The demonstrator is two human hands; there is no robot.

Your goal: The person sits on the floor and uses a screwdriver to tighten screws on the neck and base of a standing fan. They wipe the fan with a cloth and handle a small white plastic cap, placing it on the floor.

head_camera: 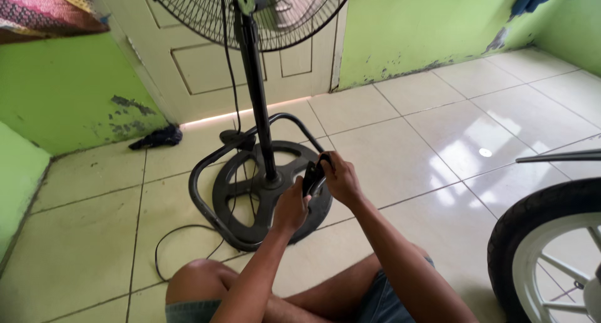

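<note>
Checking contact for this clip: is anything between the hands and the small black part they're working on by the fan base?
Nothing visible. The left hand and right hand both grip the black part directly, just above the fan base. The pole and cord lie off to the side.

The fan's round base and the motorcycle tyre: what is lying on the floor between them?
In the head view, only bare glossy tile floor lies between the fan base and the tyre.
</note>
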